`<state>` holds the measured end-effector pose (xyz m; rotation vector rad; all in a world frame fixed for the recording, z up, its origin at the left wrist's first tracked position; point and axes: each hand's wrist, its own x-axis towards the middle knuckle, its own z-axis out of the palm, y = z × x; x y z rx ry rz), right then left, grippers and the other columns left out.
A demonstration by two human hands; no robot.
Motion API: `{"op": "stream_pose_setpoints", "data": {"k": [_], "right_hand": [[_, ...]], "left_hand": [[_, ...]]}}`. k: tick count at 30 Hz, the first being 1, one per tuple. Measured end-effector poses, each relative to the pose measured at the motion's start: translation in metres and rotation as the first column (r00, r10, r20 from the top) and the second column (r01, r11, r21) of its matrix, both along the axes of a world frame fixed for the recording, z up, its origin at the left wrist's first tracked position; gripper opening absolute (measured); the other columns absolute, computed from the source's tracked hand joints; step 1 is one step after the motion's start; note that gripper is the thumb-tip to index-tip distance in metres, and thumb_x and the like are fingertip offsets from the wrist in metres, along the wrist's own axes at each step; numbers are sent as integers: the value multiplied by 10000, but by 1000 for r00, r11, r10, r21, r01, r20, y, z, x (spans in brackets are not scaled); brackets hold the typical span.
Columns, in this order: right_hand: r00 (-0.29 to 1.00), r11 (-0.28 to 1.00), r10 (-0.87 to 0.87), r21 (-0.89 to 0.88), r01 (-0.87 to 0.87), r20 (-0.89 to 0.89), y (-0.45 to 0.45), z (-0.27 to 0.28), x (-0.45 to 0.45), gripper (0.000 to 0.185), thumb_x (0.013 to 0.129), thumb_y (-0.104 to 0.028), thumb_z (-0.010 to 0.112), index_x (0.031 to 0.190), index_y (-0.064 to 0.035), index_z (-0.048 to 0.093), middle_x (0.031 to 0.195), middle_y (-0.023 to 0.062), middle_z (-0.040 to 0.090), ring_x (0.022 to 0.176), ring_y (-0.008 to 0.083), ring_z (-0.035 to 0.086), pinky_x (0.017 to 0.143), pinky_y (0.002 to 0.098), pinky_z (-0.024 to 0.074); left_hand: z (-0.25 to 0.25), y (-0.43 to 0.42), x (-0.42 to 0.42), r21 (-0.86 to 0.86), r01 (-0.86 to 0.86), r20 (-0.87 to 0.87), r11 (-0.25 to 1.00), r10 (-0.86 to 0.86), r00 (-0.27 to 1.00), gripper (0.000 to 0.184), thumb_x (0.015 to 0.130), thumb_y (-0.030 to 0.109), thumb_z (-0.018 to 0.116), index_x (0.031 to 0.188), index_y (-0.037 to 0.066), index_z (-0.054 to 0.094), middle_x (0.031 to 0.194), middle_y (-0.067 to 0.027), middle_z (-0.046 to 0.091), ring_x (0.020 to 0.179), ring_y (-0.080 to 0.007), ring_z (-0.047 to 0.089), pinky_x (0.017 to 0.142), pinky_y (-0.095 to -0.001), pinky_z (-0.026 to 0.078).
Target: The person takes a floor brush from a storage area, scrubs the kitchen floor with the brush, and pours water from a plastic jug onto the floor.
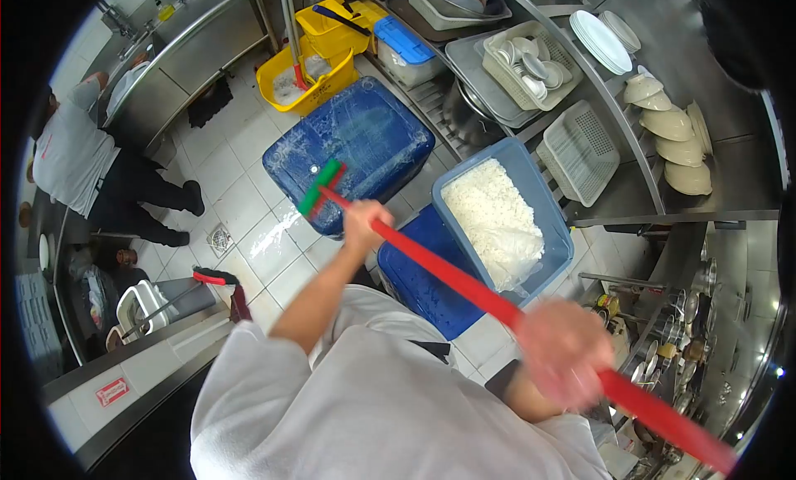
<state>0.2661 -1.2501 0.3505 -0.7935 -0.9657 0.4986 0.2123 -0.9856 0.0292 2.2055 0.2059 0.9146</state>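
A long-handled scrub brush (444, 279) with a red pole and a green-and-red head runs diagonally across my front. My left hand (365, 229) is wrapped round the pole near the head. Farther up the pole my right hand (565, 351) is closed on it, blurred. The brush head lies over the left front edge of a big blue plastic container (365, 128), whose wet top carries whitish streaks. Whether the bristles touch it, I cannot tell.
A grey-blue tub of white rice-like grains (496, 210) stands right of the blue container, above a dark blue lid-like piece (427, 273). A yellow mop bucket (332, 90) stands behind. Shelves with bowls (676, 136) line the right. Another person (83, 161) stands at left.
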Motion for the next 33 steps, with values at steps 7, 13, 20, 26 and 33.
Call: {"op": "stream_pose_setpoints", "data": {"k": [7,13,20,26,33], "right_hand": [[968,964,-190,-154,216,163,13,-13,11,205,873,-192,593,704,-113,508,577,-4,513,461,116,480,416,282,400],[978,989,-146,55,139,151,90,-31,17,326,851,-146,577,595,-143,377,506,-2,472,427,118,495,439,323,426],[996,991,-78,111,72,49,107,33,68,302,807,-90,520,550,-144,369,523,-3,532,410,89,497,312,266,359],[963,968,-246,-15,249,114,192,-18,90,126,821,-81,587,733,-73,497,559,25,501,480,176,517,462,351,435],[895,894,-445,71,442,22,159,70,108,194,845,-83,544,679,-106,446,478,-41,471,387,67,457,395,265,375]], "left_hand": [[10,31,9,-108,45,7,993,-45,999,177,642,114,683,566,170,533,579,-48,574,574,-284,599,562,-389,429],[-25,122,13,9,-34,-62,999,35,997,184,620,85,666,553,170,516,572,-36,564,564,-277,583,562,-365,418],[17,64,60,-169,9,47,986,-1,999,204,591,119,706,557,196,520,542,-8,549,548,-257,579,562,-386,408],[-15,215,139,142,-16,24,990,13,1000,211,625,134,671,537,160,481,544,-45,542,550,-279,570,539,-407,406],[47,85,154,-240,134,98,961,-113,989,164,600,156,717,560,171,558,584,-14,602,575,-253,629,562,-364,453]]}}
